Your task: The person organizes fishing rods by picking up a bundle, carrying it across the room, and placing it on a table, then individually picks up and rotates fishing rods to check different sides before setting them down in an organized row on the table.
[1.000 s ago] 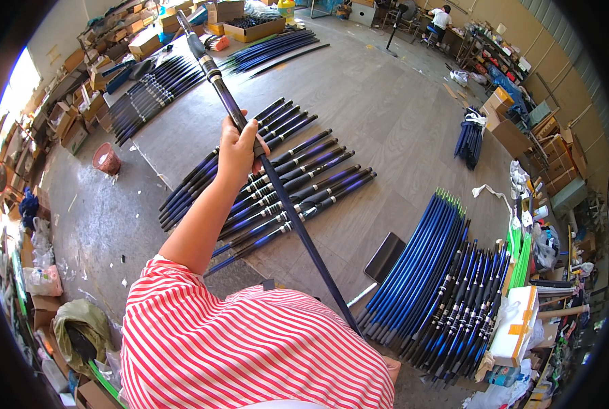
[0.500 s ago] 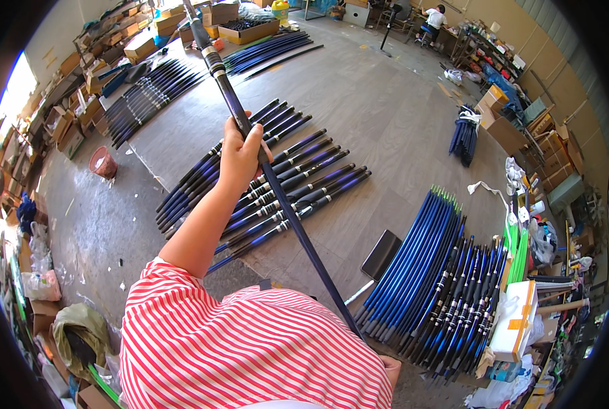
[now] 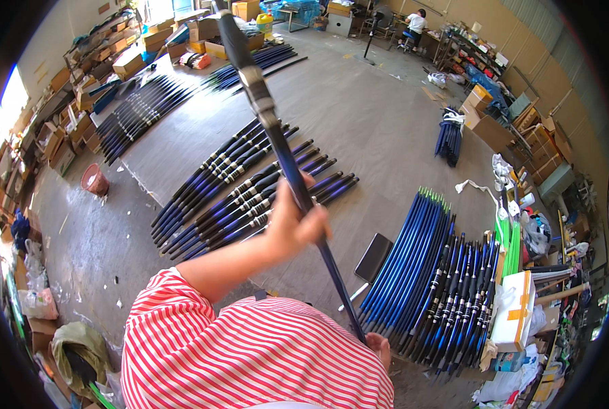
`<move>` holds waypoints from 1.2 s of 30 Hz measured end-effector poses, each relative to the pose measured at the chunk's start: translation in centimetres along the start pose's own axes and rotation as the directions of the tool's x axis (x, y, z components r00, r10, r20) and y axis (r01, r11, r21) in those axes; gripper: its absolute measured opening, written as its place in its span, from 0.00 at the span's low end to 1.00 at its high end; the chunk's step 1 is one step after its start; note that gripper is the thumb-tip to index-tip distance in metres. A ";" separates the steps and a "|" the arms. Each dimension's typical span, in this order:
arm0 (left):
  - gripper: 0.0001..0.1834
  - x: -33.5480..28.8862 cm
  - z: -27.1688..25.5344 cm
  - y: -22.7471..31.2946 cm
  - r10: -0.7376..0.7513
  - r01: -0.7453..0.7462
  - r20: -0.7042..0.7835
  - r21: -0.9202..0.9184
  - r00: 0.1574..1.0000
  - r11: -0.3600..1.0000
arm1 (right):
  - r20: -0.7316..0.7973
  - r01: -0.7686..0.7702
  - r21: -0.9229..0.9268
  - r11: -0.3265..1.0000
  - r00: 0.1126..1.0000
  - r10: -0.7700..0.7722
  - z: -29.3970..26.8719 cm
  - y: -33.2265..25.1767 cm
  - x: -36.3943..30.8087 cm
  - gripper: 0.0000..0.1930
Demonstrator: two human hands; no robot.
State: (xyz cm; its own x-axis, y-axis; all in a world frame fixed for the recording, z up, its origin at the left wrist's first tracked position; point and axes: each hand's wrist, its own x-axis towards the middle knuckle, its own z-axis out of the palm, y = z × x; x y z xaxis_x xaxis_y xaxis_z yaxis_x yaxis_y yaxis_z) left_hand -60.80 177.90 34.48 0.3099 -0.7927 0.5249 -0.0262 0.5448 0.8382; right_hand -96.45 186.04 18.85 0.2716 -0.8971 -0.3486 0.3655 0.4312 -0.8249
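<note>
A dark fishing rod (image 3: 285,155), black and deep blue with a pale metal reel seat, slants across the middle of the head view. Around its middle closes my left hand (image 3: 292,221), slightly blurred, the thumb on the near side. The rod's lower end meets my right hand (image 3: 379,347), which shows only in part beside my striped shirt, its fingers curled at that end. Behind my left hand, a row of similar rods (image 3: 216,177) lies on the grey floor. Nearest to my right hand are slim blue rod sections (image 3: 403,262) and more black-and-blue rods (image 3: 460,300).
A black flat case (image 3: 374,258) lies beside the blue sections. A white foam box (image 3: 513,312) stands at the right. Further off are a bundled set of rods (image 3: 449,140), a red bucket (image 3: 95,180), more rods (image 3: 141,112) and cardboard boxes (image 3: 128,63). A person (image 3: 416,26) sits far back.
My left hand has moved right and nearer to me, lower along the rod. The rod's upper part has swung right, and more of my right hand shows at its lower end.
</note>
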 end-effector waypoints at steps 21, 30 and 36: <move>0.32 6.0 -3.3 -2.4 -0.530 0.271 -0.024 -0.839 0.848 0.471 | -0.011 0.149 -0.489 0.860 0.984 -0.177 -1.4 -5.2 -0.9 0.25; 0.21 5.1 -5.8 -5.9 -0.522 0.260 0.119 -0.944 0.844 0.205 | -0.110 0.193 -0.547 0.815 0.948 -0.298 -3.6 -6.8 -2.5 0.28; 0.18 3.1 -6.2 -6.7 -0.575 0.593 0.320 -0.708 0.753 0.383 | -0.120 0.193 -0.577 0.794 0.941 -0.316 -5.1 -9.0 -3.4 0.21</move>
State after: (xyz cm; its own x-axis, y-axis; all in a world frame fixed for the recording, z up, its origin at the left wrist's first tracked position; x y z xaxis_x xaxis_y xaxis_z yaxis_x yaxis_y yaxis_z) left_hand -53.75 173.50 29.54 -0.0556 -0.9977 -0.0399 0.8467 -0.0683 0.5278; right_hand -105.18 184.77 25.17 0.0332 -0.9922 -0.1205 -0.1708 0.1131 -0.9788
